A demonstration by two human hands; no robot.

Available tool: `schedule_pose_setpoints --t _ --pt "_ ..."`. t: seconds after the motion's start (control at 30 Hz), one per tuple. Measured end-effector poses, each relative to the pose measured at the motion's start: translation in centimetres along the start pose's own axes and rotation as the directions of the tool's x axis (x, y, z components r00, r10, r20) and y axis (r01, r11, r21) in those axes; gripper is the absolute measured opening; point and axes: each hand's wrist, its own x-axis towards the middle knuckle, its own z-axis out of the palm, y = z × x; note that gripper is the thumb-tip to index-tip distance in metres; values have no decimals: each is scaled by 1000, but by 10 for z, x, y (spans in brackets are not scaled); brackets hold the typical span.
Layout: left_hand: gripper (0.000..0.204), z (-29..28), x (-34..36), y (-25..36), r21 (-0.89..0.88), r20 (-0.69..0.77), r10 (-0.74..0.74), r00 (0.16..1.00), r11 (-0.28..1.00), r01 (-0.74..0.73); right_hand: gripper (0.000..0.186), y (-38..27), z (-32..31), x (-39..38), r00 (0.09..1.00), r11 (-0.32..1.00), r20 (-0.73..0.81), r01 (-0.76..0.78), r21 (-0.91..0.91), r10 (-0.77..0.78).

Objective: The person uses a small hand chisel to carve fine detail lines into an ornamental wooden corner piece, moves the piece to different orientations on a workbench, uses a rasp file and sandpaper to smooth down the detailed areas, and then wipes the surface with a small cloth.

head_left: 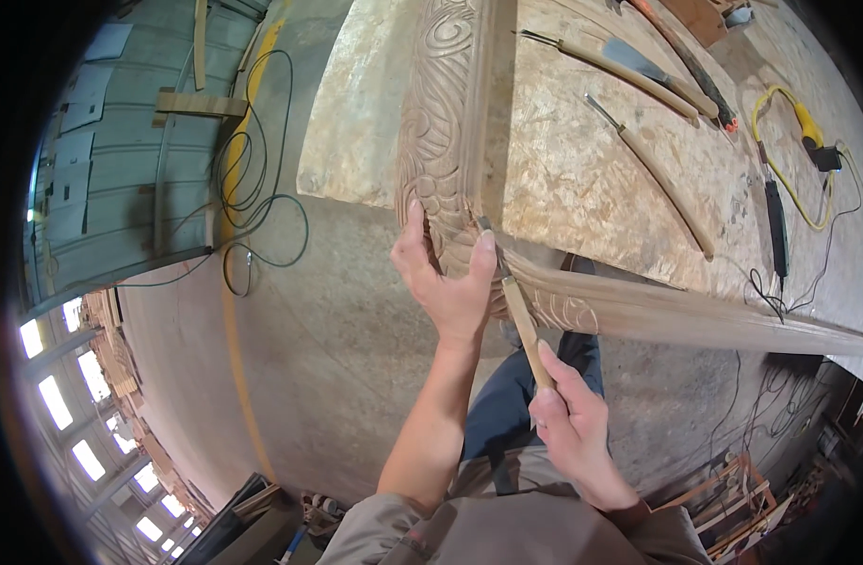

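Observation:
A carved wooden frame piece (443,104) with swirling relief lies over the table edge, its corner turning into a long wooden rail (676,315) on the right. My left hand (446,282) rests on the carved corner, fingers spread, its thumb against the metal blade of a carving chisel. My right hand (573,419) is closed around the lower end of that carving chisel's (519,306) pale wooden handle. The blade tip meets the carving just beyond my left thumb. Pale curved lines mark the rail beside the corner.
On the worn tabletop (563,188) lie several tools: a long-handled gouge (620,75), another gouge (653,169), a scraper (643,64) and a black cylindrical tool (777,226) with a cable. A yellow cord (759,113) lies beyond. A dark cable (252,188) loops left, near a teal metal cabinet (121,160).

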Motion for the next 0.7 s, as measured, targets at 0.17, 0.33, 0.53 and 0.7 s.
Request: schedule_pose_setpoints --t 0.17,0.33,0.53,0.7 --pt "83 2 -1 0 -32 -20 -11 1000 999 10 50 -4 -3 -5 1000 999 13 -28 15 28" --pt "84 0 0 4 108 -2 5 1000 994 -5 49 -1 7 6 997 968 -59 -40 248 56" --pt "65 5 18 29 -22 -69 -149 987 989 147 51 12 -5 -10 989 951 -142 0 310 46" --pt "41 -2 25 28 65 -80 -169 982 982 175 45 20 -14 -1 923 837 -87 297 -460 -375"
